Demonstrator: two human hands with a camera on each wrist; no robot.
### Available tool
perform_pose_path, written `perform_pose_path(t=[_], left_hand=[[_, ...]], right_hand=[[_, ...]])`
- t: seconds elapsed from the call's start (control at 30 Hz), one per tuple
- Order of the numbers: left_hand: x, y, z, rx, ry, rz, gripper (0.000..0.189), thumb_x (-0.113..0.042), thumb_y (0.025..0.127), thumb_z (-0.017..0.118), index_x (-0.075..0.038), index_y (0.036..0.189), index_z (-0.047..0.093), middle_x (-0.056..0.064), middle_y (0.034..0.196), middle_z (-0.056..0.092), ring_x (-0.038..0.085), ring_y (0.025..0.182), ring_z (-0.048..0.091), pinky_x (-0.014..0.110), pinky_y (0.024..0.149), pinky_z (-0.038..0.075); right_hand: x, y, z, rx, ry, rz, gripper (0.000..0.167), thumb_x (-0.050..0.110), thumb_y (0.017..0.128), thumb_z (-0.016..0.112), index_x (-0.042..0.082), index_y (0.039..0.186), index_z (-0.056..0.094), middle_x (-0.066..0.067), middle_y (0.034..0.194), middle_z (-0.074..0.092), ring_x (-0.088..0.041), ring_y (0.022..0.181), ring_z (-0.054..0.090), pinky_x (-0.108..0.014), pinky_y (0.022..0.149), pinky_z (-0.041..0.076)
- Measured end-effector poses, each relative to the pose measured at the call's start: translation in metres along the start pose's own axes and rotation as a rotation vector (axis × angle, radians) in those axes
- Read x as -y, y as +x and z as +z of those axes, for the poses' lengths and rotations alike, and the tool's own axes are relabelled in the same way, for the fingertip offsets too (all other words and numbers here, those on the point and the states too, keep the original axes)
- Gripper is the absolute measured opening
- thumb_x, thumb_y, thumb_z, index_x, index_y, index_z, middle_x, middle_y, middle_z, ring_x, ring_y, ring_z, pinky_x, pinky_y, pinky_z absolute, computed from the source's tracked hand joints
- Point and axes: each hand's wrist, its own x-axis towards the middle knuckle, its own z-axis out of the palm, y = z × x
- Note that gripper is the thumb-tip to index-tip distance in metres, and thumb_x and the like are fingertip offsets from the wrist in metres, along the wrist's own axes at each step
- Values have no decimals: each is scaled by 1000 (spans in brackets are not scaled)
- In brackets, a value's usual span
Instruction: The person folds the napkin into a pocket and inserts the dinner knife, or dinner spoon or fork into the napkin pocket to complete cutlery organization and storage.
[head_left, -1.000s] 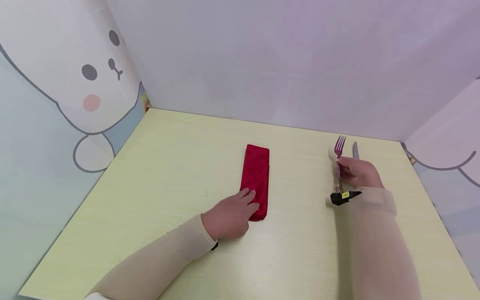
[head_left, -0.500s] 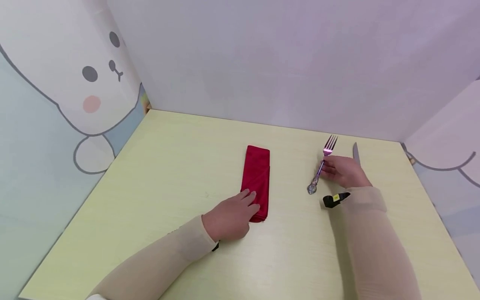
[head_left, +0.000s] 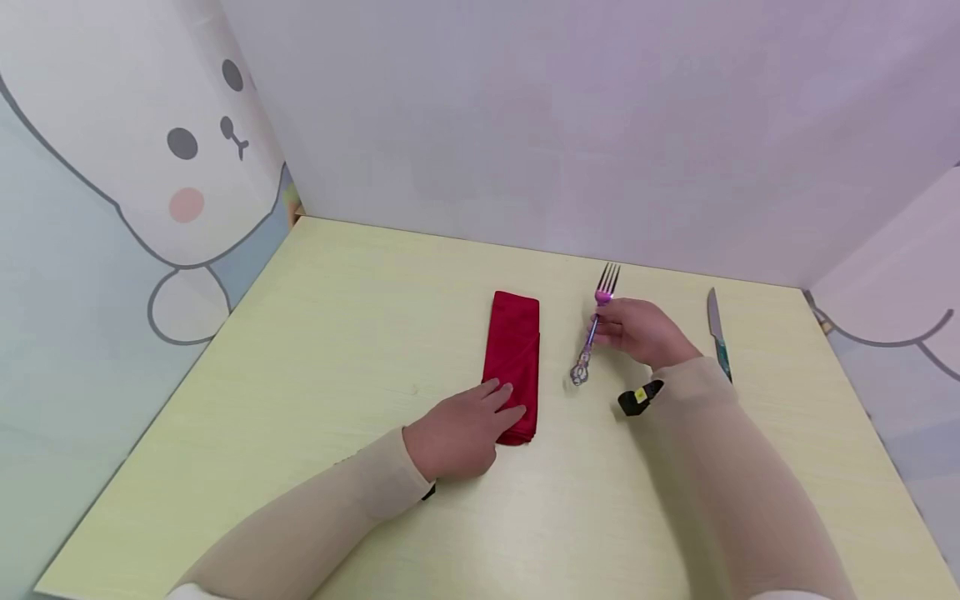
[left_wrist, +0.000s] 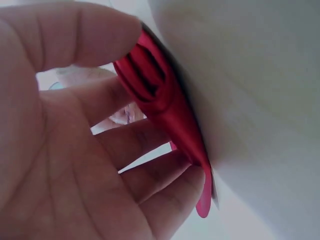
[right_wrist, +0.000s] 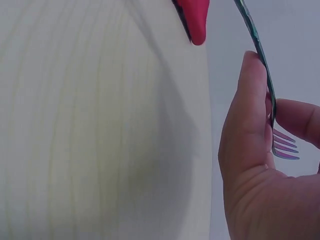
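A folded red cloth napkin (head_left: pixel 513 333) lies lengthwise on the table. My left hand (head_left: pixel 453 433) rests on its near end with fingers spread. In the left wrist view the thumb touches the end of the rolled layers of the napkin (left_wrist: pixel 172 112), and the other fingertips lie along it. To the right of the napkin, my right hand (head_left: pixel 643 329) pinches a fork (head_left: pixel 603 297) near its neck, tines pointing away and the ornate handle toward me. The right wrist view shows the fork (right_wrist: pixel 255 37) between thumb and fingers, raised over the table.
A knife (head_left: pixel 715 321) with a green handle lies right of the right hand, its lower end hidden by the sleeve. The pale wooden table (head_left: pixel 360 317) is bounded by a plain wall (head_left: pixel 525 125) behind and printed curtains at both sides.
My right hand has carried the fork left, from near the knife toward the napkin, uncovering more of the knife. The left hand has stayed on the napkin.
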Motion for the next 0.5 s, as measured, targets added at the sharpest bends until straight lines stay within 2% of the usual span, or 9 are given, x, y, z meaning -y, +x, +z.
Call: perform_pose_path(t=[0.17,0.3,0.4,0.5], left_hand=[[0,1,2,-17,45,19,56,-24,97,64,-19,152,54,7,154,51,28,147,41,32,121,29],[-1,3,4,-41,56,30,58,-27,96,67,-20,152,54,8,153,51,29,145,42,34,120,30],[-1,3,3,-51,50,34,62,-30,93,71,-19,152,54,9,155,48,30,146,40,35,121,30],[0,2,2,-57,54,49,63,-31,93,72,-17,152,54,9,156,47,29,146,40,35,120,30]], right_hand=[[0,13,22,40,-61,-6,41,6,107,51,-9,144,42,-15,107,64,-20,85,68,-32,84,60],[4,19,38,63,-94,-6,39,16,109,53,-10,137,46,-14,104,61,-21,85,67,-34,85,60],[9,26,51,81,-92,-8,42,23,108,55,-9,135,46,-13,102,59,-22,87,67,-35,85,60],[11,37,66,96,-76,-15,47,24,108,56,-9,140,45,-15,107,58,-23,91,66,-35,87,60]])
